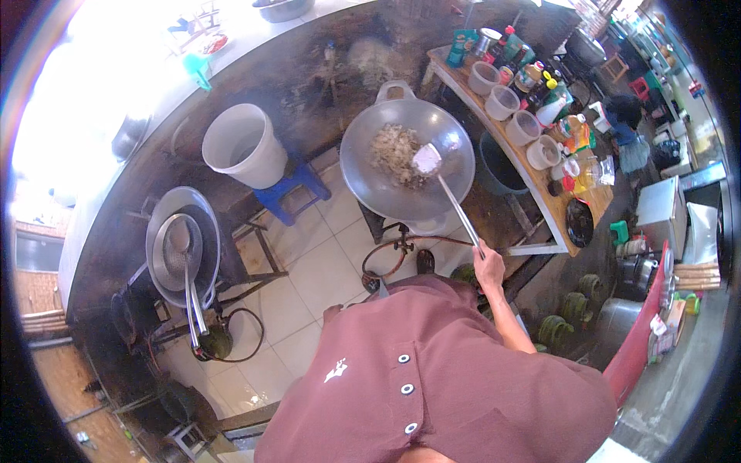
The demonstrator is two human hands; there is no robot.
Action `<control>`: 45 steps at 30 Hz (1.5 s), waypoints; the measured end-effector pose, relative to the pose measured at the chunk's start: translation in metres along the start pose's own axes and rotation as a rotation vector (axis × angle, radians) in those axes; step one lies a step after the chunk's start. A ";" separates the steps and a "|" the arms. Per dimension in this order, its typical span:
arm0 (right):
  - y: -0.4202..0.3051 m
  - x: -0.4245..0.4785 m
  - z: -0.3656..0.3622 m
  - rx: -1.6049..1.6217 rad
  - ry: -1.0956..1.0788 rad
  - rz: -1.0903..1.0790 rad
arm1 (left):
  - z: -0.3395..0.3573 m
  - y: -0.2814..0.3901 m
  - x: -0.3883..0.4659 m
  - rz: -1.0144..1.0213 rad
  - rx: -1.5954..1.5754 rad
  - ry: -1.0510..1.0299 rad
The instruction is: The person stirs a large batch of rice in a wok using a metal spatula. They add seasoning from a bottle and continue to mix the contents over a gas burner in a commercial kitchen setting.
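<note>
My right hand (490, 267) is closed around the metal handle of a wok spatula (427, 159). The spatula's blade rests at the right side of a heap of brownish chopped food (396, 151). This food lies in the bottom of a large two-handled metal wok (358, 173), which stands in front of me on a dark stand. I cannot see my left hand; my maroon shirt (370, 359) fills the lower middle of the view. Just above the shirt's edge shows a small pointed grey piece (383, 288), too little to name.
At right, a wooden table (570, 234) bears plastic tubs (502, 103), bottles and pouches. A white bucket (246, 144) stands on a blue stool (295, 194). Farther left, a metal pan (213, 254) holds a strainer and ladle. A hose (370, 254) loops below the wok. Another person (628, 130) is at right.
</note>
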State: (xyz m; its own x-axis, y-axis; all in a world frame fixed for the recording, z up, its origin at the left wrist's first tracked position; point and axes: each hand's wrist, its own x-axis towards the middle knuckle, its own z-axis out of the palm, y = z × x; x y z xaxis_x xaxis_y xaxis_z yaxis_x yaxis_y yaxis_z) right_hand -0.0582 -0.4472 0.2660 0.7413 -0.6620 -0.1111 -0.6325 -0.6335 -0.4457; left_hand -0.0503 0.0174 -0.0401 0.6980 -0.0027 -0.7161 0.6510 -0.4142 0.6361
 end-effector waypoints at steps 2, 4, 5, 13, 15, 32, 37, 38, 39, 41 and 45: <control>0.001 0.004 0.000 -0.012 -0.028 -0.049 | -0.002 -0.002 -0.004 0.024 0.012 -0.017; -0.004 0.021 0.002 -0.060 -0.089 -0.043 | -0.003 0.004 -0.007 0.038 -0.023 -0.018; -0.008 0.030 0.003 -0.084 -0.122 -0.042 | -0.001 0.009 -0.005 0.044 -0.073 -0.015; -0.013 0.029 -0.004 -0.077 0.025 -0.086 | -0.006 0.076 0.002 -0.114 -0.094 -0.063; -0.013 0.031 -0.003 -0.112 -0.083 -0.017 | -0.005 0.087 -0.001 -0.243 -0.263 -0.030; -0.032 0.087 -0.020 0.222 -0.498 0.007 | -0.007 0.029 -0.001 0.089 0.126 -0.110; -0.014 0.065 -0.022 0.396 -0.449 0.107 | -0.003 0.025 0.000 0.100 0.166 -0.130; -0.013 0.065 -0.015 0.468 -0.461 0.121 | -0.002 0.024 0.001 0.122 0.200 -0.135; -0.010 0.065 -0.010 0.538 -0.468 0.137 | 0.000 0.023 0.001 0.153 0.240 -0.149; -0.024 0.081 0.009 0.471 -0.523 0.127 | 0.003 0.025 0.007 0.230 0.323 -0.186; -0.055 0.089 0.038 0.780 -0.502 0.159 | 0.001 0.039 0.016 0.287 0.319 -0.182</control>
State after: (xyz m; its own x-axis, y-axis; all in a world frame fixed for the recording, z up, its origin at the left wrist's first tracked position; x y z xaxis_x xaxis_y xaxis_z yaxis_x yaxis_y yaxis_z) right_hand 0.0514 -0.4563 0.2469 0.7840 -0.3526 -0.5108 -0.5405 0.0168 -0.8412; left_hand -0.0139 -0.0001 -0.0268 0.7545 -0.3057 -0.5808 0.2948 -0.6328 0.7160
